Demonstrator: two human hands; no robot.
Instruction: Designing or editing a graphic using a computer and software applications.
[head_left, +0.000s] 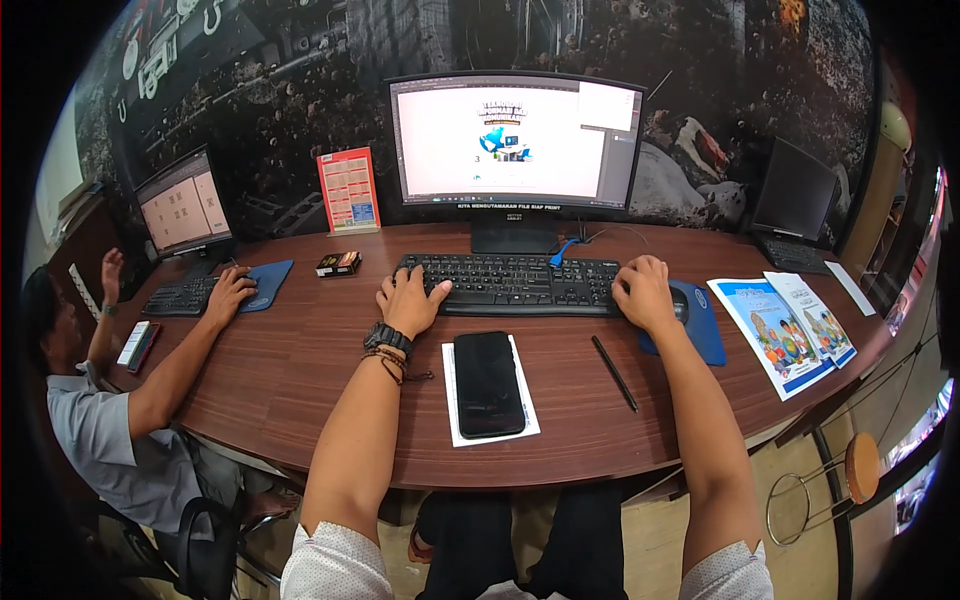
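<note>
My left hand [408, 302] rests on the left end of a black keyboard [510, 280], its fingers spread over the keys. A dark watch [388, 340] and beaded bracelets circle that wrist. At the keyboard's right end my right hand [645, 291] is curled, next to a blue mouse pad [705, 325]. What lies beneath its fingers is hidden; a dark rounded edge shows beside it. Between my forearms, a black smartphone [488, 385] lies on a white paper pad [531, 405], with a black pen [614, 373] to its right. Beyond the keyboard stands a lit monitor [510, 140] showing a page with a picture.
A small dark box [338, 263] and red calendar [349, 190] stand left of the monitor. At left, a co-worker [130, 420] reaches to another mouse pad [264, 285]. Booklets [775, 330] and a dark laptop [795, 200] are at right. A stool [862, 468] stands beyond the table's edge.
</note>
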